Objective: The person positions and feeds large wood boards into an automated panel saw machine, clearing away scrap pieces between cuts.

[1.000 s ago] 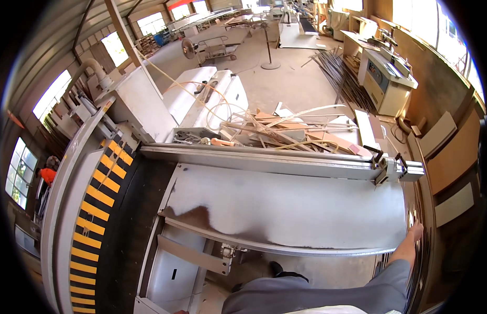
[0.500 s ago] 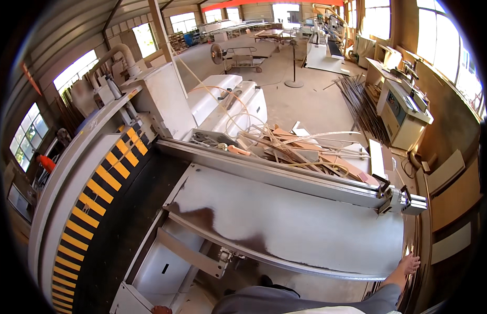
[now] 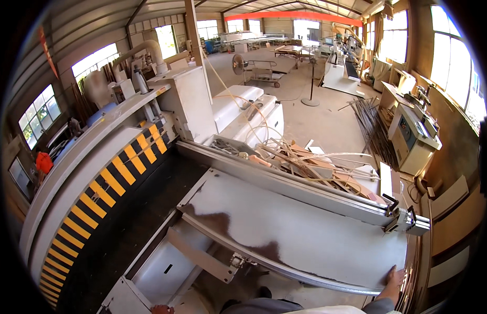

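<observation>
My right hand point(image 3: 394, 277) is at the near right corner of a grey-white machine table point(image 3: 306, 230), fingers stretched out along the corner and holding nothing I can see. Dark worn patches mark the table's near left part. Only a small piece of my left hand point(image 3: 162, 310) shows at the lower edge, close to the machine's metal housing; its fingers are hidden. Along the table's far side runs a long metal fence point(image 3: 306, 183), with a dark-levered stop point(image 3: 398, 214) at its right end.
A yellow-and-black striped guard point(image 3: 105, 183) curves over the black bed at left. Wood offcuts point(image 3: 316, 165) are heaped behind the fence. Boards point(image 3: 452, 220) lean at the right wall. Beyond stand a fan point(image 3: 239, 64), a trolley point(image 3: 264, 73) and other machines.
My right hand has moved slightly left and down, from beyond the table's right end to its corner. The view has tilted up and turned a little left.
</observation>
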A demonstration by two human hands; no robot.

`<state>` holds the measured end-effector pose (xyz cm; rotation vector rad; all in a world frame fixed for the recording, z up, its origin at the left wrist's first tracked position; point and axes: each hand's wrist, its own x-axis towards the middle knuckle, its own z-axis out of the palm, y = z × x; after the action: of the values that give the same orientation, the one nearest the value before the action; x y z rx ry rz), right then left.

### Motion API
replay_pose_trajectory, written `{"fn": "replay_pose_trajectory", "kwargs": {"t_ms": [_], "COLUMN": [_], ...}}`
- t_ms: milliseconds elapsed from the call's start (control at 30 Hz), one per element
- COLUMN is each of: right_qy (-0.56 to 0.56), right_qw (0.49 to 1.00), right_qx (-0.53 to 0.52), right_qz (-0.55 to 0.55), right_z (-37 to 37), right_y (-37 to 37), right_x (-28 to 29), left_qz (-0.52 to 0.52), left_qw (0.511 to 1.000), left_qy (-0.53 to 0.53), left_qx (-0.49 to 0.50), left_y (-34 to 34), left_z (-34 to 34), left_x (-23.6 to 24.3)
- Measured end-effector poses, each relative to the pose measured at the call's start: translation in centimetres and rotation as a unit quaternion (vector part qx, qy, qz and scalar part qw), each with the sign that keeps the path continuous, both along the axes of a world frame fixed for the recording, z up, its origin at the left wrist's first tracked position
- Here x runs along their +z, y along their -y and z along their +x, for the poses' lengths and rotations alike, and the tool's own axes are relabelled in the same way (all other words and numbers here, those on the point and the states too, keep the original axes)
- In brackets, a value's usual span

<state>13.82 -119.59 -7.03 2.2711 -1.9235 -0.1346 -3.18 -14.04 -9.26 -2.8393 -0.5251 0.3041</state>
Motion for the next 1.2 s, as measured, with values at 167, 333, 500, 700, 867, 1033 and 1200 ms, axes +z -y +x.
{"fn": "replay_pose_trajectory", "kwargs": {"t_ms": [167, 333, 500, 700, 867, 1033, 1200], "right_qy": [0.024, 0.044, 0.063, 0.057, 0.080, 0.076, 0.075], "right_qw": [0.995, 0.993, 0.984, 0.968, 0.968, 0.960, 0.938], "right_qx": [0.027, 0.047, 0.025, 0.069, 0.105, 0.159, 0.252], "right_qz": [0.089, 0.099, 0.164, 0.233, 0.214, 0.218, 0.227], "right_z": [3.0, 5.0, 4.9, 4.6, 3.4, 2.8, 3.2], "right_y": [-2.2, -5.2, -4.4, -5.6, -5.7, -7.3, -6.4], "right_x": [-0.2, 0.5, 1.5, 3.6, 4.3, 5.1, 4.5], "left_qz": [-0.139, -0.175, -0.209, -0.079, -0.076, -0.086, -0.099], "left_qw": [0.986, 0.976, 0.959, 0.990, 0.935, 0.936, 0.939], "left_qy": [0.034, 0.063, 0.125, 0.116, 0.344, 0.332, 0.320], "left_qx": [0.080, 0.110, 0.145, 0.034, 0.049, 0.081, 0.080], "left_y": [1.6, 2.5, 2.4, 1.4, 2.0, 2.4, 3.7], "left_z": [2.1, 1.3, 1.1, 0.5, 1.1, -0.3, -3.3], "left_x": [2.9, 4.6, 3.5, 2.2, 1.5, -0.3, -2.3]}}
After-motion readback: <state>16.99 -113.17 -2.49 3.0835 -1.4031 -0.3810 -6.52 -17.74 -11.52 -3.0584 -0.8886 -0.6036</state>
